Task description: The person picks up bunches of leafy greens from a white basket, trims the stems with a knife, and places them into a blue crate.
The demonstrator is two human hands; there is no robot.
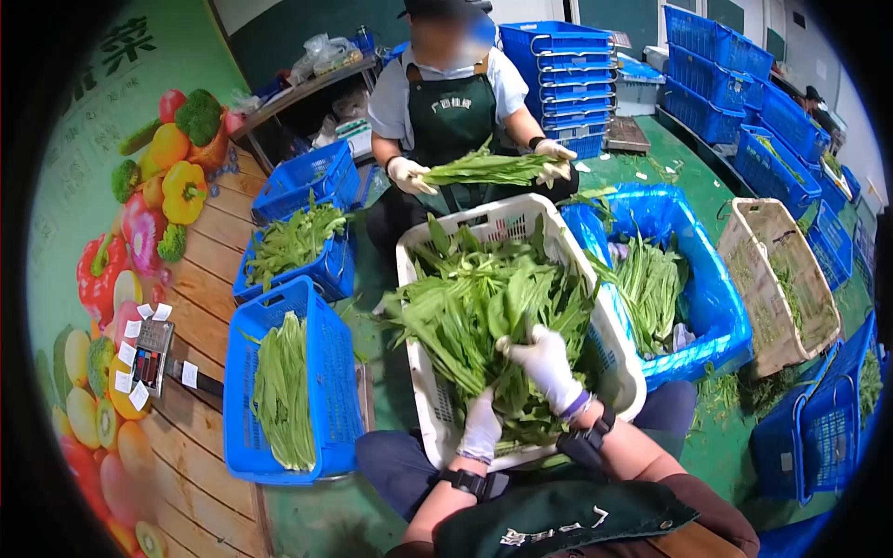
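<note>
A white crate (633, 386) between my knees is heaped with long leafy greens (493, 298). My left hand (481, 425), in a white glove, reaches into the near side of the heap. Its fingers close round leaf stems and are partly covered by leaves. Further right and slightly higher, my right hand (546, 367), also gloved, has thumb and fingers bent about some of the greens. Across the crate, a person in a dark apron (453, 116) holds a bunch of greens (488, 169) level between two gloved hands.
To the left, a blue crate (244, 409) holds stacked greens, with another blue crate (344, 265) of leaves behind it. On the right are a blue-lined crate (712, 279) of greens and a dirty white crate (819, 325). Stacked blue crates (567, 84) stand behind. A scale display (152, 358) is at left.
</note>
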